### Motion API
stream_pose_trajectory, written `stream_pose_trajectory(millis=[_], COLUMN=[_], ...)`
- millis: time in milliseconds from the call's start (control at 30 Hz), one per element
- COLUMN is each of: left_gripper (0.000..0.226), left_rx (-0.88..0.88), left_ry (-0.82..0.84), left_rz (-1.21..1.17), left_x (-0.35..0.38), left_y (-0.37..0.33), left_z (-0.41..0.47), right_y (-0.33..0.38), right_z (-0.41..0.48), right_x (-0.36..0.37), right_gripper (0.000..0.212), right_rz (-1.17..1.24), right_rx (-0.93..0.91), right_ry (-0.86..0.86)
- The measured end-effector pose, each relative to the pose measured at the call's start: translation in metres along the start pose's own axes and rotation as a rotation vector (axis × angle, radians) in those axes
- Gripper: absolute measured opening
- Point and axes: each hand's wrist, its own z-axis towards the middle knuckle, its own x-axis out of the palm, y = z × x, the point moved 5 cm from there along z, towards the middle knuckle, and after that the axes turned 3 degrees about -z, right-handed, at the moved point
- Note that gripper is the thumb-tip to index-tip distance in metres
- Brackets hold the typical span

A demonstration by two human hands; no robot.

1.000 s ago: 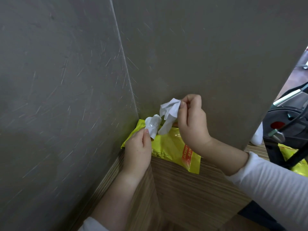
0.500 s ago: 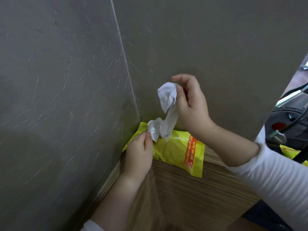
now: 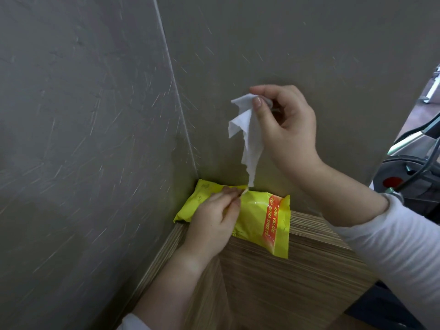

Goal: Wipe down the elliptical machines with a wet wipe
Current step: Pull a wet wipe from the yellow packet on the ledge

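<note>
A yellow pack of wet wipes [image 3: 257,217] with an orange band lies on a wooden ledge [image 3: 285,282] in the corner of two grey walls. My right hand [image 3: 285,129] pinches the top of a white wet wipe [image 3: 247,134] and holds it raised above the pack; the wipe's lower tip hangs just at the pack's opening. My left hand [image 3: 214,220] rests on the pack, fingertips pressed at the opening. Part of an elliptical machine [image 3: 409,177], dark with a red dot, shows at the right edge.
Grey scratched wall panels [image 3: 95,115] close in on the left and behind the pack. The wooden ledge drops off at its front edge. Past the wall's right end lies open gym floor [image 3: 426,91].
My right hand has risen, drawing the wipe up and out of the pack until it hangs long. My left hand has shifted onto the pack's opening, letting go of the bunched wipe.
</note>
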Motion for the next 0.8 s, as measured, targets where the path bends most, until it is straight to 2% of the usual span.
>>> stream_pose_trajectory(millis=[167,300,500,567,600,667,733,800], left_gripper=[0.049,0.077,0.087,0.078,0.066,0.048,0.046,0.032], left_rx=[0.038,0.077,0.045,-0.016,-0.077,-0.258,-0.421,-0.443], left_ry=[0.197,0.351,0.425,0.432,0.444,0.454,0.408,0.267], left_rz=[0.242,0.528,0.585,0.521,0.442,0.168,-0.163,-0.414], left_x=[0.019,0.029,0.030,0.031,0.029,0.025,0.016,0.005], left_y=[0.001,0.003,0.005,0.006,0.006,0.006,0.000,-0.018], left_z=[0.005,0.003,0.001,0.002,0.005,0.012,0.016,0.018], right_y=[0.000,-0.001,-0.004,-0.003,-0.001,0.001,0.002,0.003], right_z=[-0.002,-0.007,-0.014,-0.017,-0.018,-0.019,-0.020,-0.020], right_x=[-0.002,-0.002,0.005,0.007,0.008,0.009,0.009,0.005], right_gripper=[0.015,0.015,0.019,0.019,0.020,0.020,0.021,0.022], right_rz=[0.006,0.047,0.061,0.058,0.053,0.046,0.039,0.022], right_rx=[0.038,0.046,0.069,0.067,0.060,0.056,0.071,0.090], right_ry=[-0.005,0.054,0.086,0.116,0.130,0.154,0.166,0.150])
